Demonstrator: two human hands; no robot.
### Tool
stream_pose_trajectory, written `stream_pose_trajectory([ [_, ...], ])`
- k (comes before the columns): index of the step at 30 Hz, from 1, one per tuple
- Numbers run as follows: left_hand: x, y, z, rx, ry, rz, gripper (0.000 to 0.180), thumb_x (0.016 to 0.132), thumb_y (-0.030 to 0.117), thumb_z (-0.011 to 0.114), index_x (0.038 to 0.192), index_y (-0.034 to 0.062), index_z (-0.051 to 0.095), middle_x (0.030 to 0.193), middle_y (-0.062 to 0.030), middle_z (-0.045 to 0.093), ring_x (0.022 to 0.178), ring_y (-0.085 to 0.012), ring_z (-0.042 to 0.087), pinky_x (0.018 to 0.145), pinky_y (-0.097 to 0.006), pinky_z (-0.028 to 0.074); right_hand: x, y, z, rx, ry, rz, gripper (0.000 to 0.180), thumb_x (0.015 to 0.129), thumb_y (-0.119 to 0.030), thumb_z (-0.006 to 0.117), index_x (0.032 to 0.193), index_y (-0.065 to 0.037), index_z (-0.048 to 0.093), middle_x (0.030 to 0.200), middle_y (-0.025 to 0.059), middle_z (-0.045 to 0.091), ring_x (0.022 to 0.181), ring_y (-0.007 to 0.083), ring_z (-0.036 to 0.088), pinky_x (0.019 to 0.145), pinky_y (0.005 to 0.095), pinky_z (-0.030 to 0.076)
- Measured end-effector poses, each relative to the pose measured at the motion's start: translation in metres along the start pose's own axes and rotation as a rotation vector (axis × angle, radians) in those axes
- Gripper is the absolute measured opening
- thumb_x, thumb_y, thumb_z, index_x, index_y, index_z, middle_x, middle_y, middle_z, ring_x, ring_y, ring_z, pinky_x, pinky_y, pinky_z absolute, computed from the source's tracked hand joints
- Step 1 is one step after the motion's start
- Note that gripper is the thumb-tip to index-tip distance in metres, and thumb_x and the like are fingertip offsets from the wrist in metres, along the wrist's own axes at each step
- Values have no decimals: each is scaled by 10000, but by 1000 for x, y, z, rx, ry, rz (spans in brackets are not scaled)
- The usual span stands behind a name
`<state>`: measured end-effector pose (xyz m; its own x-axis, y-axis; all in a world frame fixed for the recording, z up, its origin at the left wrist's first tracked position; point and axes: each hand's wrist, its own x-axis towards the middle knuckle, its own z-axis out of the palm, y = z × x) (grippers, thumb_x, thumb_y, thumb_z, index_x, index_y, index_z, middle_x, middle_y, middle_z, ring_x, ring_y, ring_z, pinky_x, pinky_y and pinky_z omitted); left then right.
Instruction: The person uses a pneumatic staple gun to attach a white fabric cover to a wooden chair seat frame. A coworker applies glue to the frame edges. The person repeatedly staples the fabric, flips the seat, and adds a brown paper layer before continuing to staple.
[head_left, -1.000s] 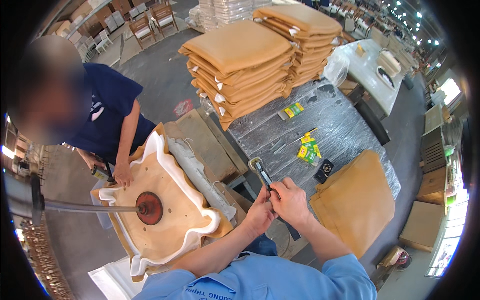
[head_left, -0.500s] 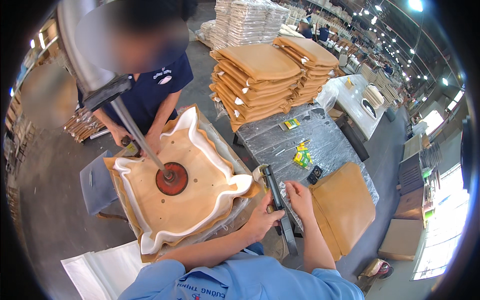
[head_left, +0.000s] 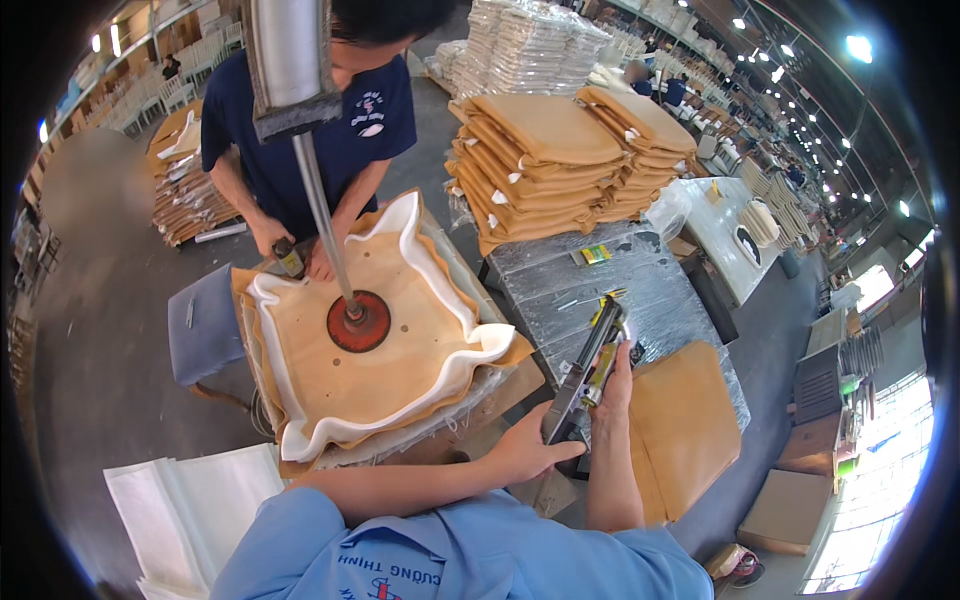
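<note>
Pointing forward, black tool (head_left: pixel 578 372), axis slanting right

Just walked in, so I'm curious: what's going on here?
A person's left hand grips a long dark tool, perhaps a staple gun, with the right hand against its side. Nearby, a co-worker's hand grips another tool at the edge of a tan cover with white padding. A red disc on a metal rod sits at the cover's middle.

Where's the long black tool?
In the head view, right of centre, the long black tool is in the left hand, left of the flat tan sheets.
</note>
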<state>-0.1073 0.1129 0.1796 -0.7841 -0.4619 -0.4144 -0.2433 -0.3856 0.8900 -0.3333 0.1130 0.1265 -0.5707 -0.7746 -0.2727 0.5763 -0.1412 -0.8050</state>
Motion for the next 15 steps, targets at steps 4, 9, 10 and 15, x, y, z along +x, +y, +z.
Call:
stream_pose_trajectory([
  [4,6,-25,14,201,196,416,677,983,272,739,1558,41,467,1164,-202,684,1032,-299,706,922,-407,551,7,-31,17,-19,-50,-229,503,1121,-559,465,1060,-100,664,812,13,674,664,124,637,599,300,535],
  [9,11,-10,20,314,244,557,697,986,283,738,1568,30,449,1328,-242,611,1235,-387,621,1053,-431,490,1,-44,33,9,128,-403,521,1134,-538,443,1039,-64,635,721,38,646,563,131,613,531,281,504],
  [10,13,-14,20,330,276,584,700,988,289,739,1568,27,447,1335,-240,604,1240,-391,618,1057,-432,489,-6,-46,26,-69,-60,-364,527,1140,-520,436,1081,-34,630,719,53,652,545,141,614,523,292,515],
  [15,25,-9,25,355,291,663,702,995,301,735,1557,-4,445,1341,-233,594,1240,-396,614,1062,-428,488,-23,-45,11,-168,-68,-402,461,1145,-472,454,1086,-39,602,749,82,659,570,168,637,533,306,535],
])
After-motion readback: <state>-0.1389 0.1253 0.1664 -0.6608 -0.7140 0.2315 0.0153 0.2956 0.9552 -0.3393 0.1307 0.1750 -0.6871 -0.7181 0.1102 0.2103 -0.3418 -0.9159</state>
